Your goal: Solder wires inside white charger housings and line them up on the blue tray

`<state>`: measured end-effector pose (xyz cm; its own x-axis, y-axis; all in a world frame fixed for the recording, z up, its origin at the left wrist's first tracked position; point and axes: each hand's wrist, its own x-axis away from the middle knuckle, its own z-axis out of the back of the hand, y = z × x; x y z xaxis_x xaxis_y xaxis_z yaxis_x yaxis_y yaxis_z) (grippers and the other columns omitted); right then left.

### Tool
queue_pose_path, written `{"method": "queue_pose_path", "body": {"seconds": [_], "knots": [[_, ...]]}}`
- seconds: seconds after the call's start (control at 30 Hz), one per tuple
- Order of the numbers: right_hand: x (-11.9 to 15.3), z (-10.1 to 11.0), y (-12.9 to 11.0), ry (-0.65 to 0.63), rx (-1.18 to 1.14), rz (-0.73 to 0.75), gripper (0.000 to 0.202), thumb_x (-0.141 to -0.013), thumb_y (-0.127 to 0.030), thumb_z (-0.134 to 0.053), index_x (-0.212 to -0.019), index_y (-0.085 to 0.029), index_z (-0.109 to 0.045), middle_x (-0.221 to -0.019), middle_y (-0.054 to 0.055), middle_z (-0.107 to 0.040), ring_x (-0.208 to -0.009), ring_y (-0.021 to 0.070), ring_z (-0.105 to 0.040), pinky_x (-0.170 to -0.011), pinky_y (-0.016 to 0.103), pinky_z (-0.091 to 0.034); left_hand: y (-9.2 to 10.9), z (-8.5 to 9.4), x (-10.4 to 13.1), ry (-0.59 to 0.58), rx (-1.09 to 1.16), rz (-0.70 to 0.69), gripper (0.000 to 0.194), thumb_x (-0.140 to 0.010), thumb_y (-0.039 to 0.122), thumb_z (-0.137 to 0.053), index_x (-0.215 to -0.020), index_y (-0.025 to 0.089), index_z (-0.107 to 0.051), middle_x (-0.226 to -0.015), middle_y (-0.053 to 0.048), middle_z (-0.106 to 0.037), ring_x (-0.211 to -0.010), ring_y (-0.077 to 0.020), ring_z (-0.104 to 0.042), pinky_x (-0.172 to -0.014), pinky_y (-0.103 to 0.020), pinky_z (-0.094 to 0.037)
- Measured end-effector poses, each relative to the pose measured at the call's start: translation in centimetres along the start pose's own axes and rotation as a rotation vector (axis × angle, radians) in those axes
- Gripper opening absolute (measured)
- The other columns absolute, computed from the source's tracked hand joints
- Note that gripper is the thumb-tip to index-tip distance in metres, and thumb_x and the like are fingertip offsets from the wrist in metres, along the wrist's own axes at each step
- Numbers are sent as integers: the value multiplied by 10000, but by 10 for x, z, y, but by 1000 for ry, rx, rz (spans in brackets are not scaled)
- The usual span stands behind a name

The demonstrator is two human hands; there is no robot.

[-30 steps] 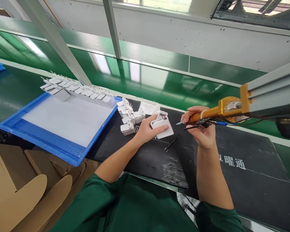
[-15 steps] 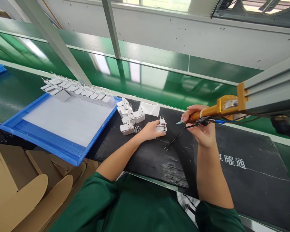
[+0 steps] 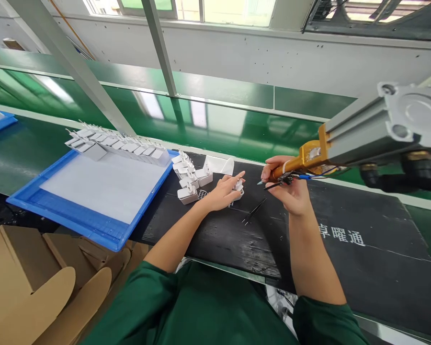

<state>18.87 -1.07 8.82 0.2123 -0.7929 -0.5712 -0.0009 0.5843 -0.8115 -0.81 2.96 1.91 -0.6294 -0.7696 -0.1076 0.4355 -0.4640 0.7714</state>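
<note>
My left hand is at a white plug adapter on the black mat, thumb along its near side and index finger stretched across its top. The hand covers much of the adapter. My right hand is closed around an orange-handled tool with a pale blue pointed tip, which points left towards the adapter but stays apart from it. A thin black piece with wires runs beside the handle within the same hand. Black tweezers lie on the mat between my hands.
Several white plug adapters stand left of my left hand, near a white sheet. A blue tray holds rows of adapters. A silver cylinder joins the tool at the right. Cardboard boxes are at lower left.
My left index finger has lifted and stretched out over the adapter, covering more of its top. The view has shifted, showing more of the silver cylinder; my right hand keeps hold of the tool.
</note>
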Motion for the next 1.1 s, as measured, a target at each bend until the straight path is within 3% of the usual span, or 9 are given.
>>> {"method": "queue_pose_path", "body": {"seconds": [0.07,0.17,0.33,0.43,0.6,0.73,0.9,1.0,1.1], "knots": [[0,0,-1,-2,2,-2,358,-845,-300,-678,-1189,-296,-581,-872,14,-562,-775,155,-523,-652,297,-453,5,5,6,-30,-48,-3,539,-942,295,-407,-1470,186,-398,-1305,-88,-621,-1210,-250,-501,-1090,-440,-385],[0,0,-1,3,17,-4,353,-844,-280,-674,-1182,-293,-574,-872,14,-559,-773,156,-524,-665,300,-473,10,5,9,-10,-121,-4,451,-935,343,-465,-1345,164,-522,-1093,-94,-671,-1068,-242,-574,-967,-367,-465],[1,-1,-2,10,24,-22,361,-842,-283,-674,-1186,-291,-563,-879,12,-564,-768,158,-532,-677,308,-504,8,-1,6,-10,-118,71,272,-839,280,-582,-1102,208,-587,-813,4,-654,-728,-170,-623,-714,-257,-477],[1,-1,-2,10,19,-30,345,-847,-288,-671,-1174,-286,-563,-880,12,-559,-754,153,-532,-685,310,-514,7,-3,6,-17,-114,97,226,-825,255,-576,-1048,217,-580,-781,18,-661,-677,-160,-632,-665,-238,-464],[1,-1,-4,23,42,-56,347,-853,-307,-665,-1180,-276,-553,-894,21,-543,-767,157,-533,-675,313,-517,9,-9,8,-8,-315,75,356,-914,306,-508,-1258,217,-481,-1032,-54,-700,-978,-240,-678,-814,-316,-507],[0,-2,-4,31,53,-61,326,-844,-344,-671,-1141,-268,-558,-878,23,-527,-779,168,-527,-679,323,-520,10,-15,6,-6,-497,133,542,-875,411,-631,-1332,204,-427,-1003,-73,-694,-1044,-275,-660,-807,-333,-521],[0,-2,-3,12,32,-73,338,-850,-335,-672,-1161,-277,-552,-893,20,-532,-778,161,-529,-684,317,-513,11,-25,7,15,-633,141,392,-905,367,-588,-1228,152,-536,-1064,-112,-692,-1045,-267,-646,-906,-373,-506],[1,-1,-1,11,32,-82,334,-847,-359,-676,-1147,-278,-554,-893,18,-539,-757,157,-536,-682,320,-512,7,-25,16,147,-746,103,472,-917,395,-557,-1290,106,-541,-1346,-185,-590,-1316,-337,-493,-1126,-507,-350],[1,2,2,-8,37,-88,346,-851,-373,-672,-1160,-280,-548,-896,19,-550,-751,154,-543,-688,321,-508,-1,-16,27,329,-847,151,704,-904,395,-571,-1485,63,-352,-1583,-228,-301,-1498,-388,-204,-1204,-620,-116]]}}
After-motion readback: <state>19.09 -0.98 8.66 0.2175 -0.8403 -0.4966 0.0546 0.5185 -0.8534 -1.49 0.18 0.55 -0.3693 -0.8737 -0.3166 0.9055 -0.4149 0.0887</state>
